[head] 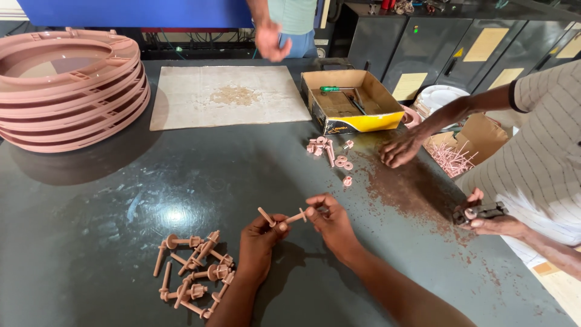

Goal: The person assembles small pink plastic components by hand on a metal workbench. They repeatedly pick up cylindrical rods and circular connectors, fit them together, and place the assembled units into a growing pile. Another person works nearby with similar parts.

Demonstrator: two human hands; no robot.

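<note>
Pink plastic bolt (266, 217): held just above the dark table (109, 212), low in the middle of the frame, its shaft pinched in the fingertips of the left hand (259, 242). A second pink bolt (295, 217) met it end to end, pinched between thumb and forefinger of the right hand (330, 221); the other fingers of both hands were curled in.

Heap of pink bolts (192, 272): lay on the table at lower left of the frame, just beside the left wrist, crossed over one another.

Small pink pieces (330, 151): a loose cluster on the table at centre, near the front of the cardboard box.

Cardboard box (354, 124): open, yellow-fronted, upper middle of the frame, with a green-handled screwdriver (331, 89) inside.

Stack of pink rings (66, 91): large, oval, piled at upper left.

Sheet of cardboard (227, 95): flat at top centre, a patch of pale crumbs on it.

Co-worker's hand (400, 148): at right of the frame, knuckles down on the table, fingers curled. That person's other hand (493, 223) gripped a dark tool (478, 213) at the table's right edge.

Third person's hand (271, 41): hung at top centre, behind the table.
</note>
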